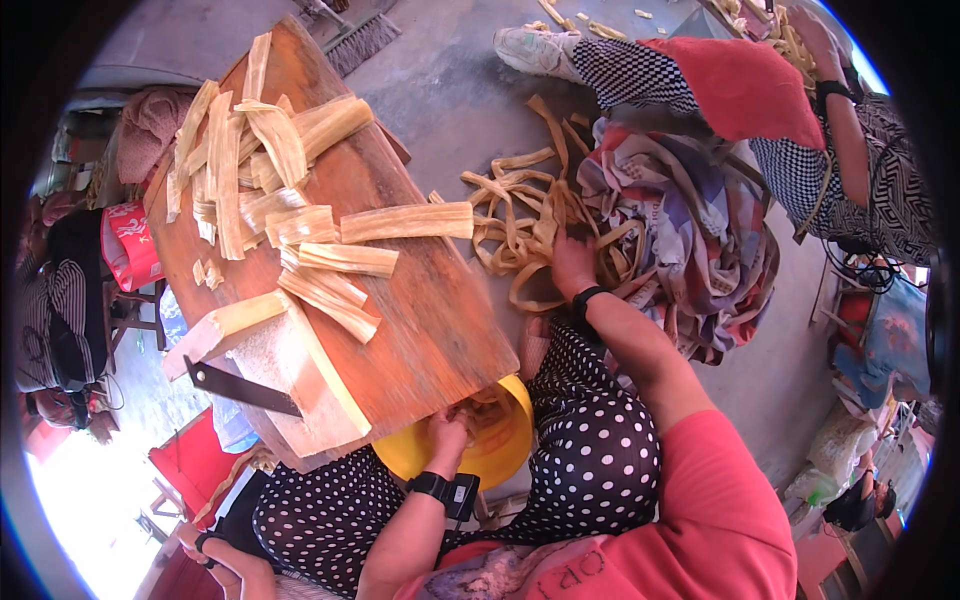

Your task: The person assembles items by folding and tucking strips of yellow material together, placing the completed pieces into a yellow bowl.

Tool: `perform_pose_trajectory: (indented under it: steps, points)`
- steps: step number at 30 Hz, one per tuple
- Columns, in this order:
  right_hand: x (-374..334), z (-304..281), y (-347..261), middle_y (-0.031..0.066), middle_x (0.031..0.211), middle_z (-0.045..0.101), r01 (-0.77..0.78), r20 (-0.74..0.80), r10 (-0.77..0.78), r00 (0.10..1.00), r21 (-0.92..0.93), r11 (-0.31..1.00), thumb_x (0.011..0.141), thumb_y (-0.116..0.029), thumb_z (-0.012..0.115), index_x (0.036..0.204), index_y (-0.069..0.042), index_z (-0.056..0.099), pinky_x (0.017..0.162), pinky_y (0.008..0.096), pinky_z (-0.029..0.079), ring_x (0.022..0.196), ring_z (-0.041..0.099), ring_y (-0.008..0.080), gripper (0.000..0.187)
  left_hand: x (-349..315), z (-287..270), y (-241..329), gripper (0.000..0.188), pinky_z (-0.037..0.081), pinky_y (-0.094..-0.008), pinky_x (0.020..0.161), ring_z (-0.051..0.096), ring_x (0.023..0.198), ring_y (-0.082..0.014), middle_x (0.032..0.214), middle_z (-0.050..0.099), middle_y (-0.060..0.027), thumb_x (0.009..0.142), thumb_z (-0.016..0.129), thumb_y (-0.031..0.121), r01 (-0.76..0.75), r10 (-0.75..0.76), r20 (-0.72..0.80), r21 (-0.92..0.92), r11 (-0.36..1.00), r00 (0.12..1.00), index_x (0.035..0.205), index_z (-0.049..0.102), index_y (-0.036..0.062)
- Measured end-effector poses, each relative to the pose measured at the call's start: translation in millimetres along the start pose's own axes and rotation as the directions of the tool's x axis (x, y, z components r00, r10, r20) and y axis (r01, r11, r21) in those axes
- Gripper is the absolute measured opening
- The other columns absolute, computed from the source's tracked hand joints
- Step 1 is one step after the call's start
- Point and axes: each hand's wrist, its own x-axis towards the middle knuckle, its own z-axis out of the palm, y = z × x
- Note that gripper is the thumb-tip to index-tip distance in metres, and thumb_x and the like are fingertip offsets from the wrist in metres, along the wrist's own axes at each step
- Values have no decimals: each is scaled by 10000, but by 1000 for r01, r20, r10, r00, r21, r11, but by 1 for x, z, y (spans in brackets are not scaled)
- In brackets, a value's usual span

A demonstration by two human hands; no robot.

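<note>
My right hand (573, 264) reaches down to the floor, its fingers closed among long, tan, ribbon-like strips (512, 222) in a loose tangle. My left hand (447, 436) is down inside a yellow bucket (513, 450) between my knees. Its fingertips are partly hidden, beside brownish strips in the bucket. Left of me, a slanted wooden board (430, 320) carries a heap of flat, pale yellow fibrous pieces (272, 140). At its near end, a dark saw-like blade (243, 388) stands against a pale wooden block (320, 385).
A bundled patterned cloth (690, 240) lies right of the strips. Another person's leg (635, 75) and arm (850, 150) are at the upper right. More people sit at the left and lower right. A broom head (362, 43) rests beyond the board. A red stool (190, 465) stands lower left.
</note>
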Motion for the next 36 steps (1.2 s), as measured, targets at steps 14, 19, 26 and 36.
perform_pose_trajectory:
  steps: [14,19,26,36]
  points:
    - [-265,-433,-97,132,1371,906,65,1,-227,974,957,282,1174,-159,840,1502,-23,798,1096,516,781,1193,913,300,357,-163,-65,-38,1518,316,-621,1446,280,1760,-534,1924,212,-339,922,1060,639,-266,264,-53,-24,964,963,1904,99,-5]
    - [-467,-564,-172,139,1386,897,276,-225,-320,920,954,122,1214,-206,812,1531,-20,780,1074,483,788,1213,909,286,369,-288,-74,2,1592,300,-635,1481,256,1806,-552,1968,181,-352,905,1075,660,-641,637,-78,-22,768,766,1936,61,-7]
    - [-683,-624,-248,137,1323,898,471,-421,-538,730,881,-50,1225,-233,793,1509,-33,787,1033,457,777,1144,905,277,347,-522,-66,86,1696,278,-654,1530,222,1871,-578,2030,137,-371,881,1096,689,-977,991,-130,208,53,27,1980,9,-9]
    - [-929,-598,-342,133,1233,899,447,-448,-807,385,855,-262,1240,-273,767,1476,-53,797,976,420,762,1045,899,263,324,-647,-94,150,446,733,-455,1175,856,1347,-229,1482,890,-76,1141,1002,329,-843,970,58,-508,-176,-237,1498,889,86]
